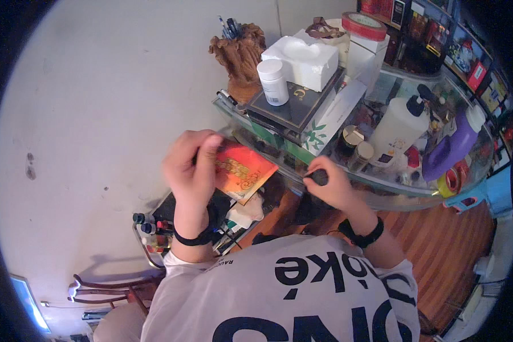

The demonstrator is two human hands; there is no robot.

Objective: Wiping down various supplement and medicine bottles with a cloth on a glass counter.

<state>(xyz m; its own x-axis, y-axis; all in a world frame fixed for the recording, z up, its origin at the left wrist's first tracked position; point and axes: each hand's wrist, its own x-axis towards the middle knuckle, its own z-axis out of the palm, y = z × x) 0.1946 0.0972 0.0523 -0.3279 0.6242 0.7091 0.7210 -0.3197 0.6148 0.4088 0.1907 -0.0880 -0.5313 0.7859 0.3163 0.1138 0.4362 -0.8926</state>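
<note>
My left hand (193,164) grips a flat red and orange packet (246,171) with gold decoration by its left side, fingers closed on the edge. To its right, my right hand (331,184) is raised in front of the curved glass counter (393,186); thumb and forefinger curl towards each other in a ring. Whether anything small lies between those fingertips I cannot tell. Both wrists wear black bands. Below the packet, a crumpled white cloth or tissue (246,211) lies on a dark surface.
On the counter stand a white plastic jar (273,83) on a black box (297,104), a polystyrene block (303,57), a long white box (333,115), a pump bottle (399,128) and a purple bottle (451,145). Small bottles (156,231) stand at lower left, near a wooden chair (111,290).
</note>
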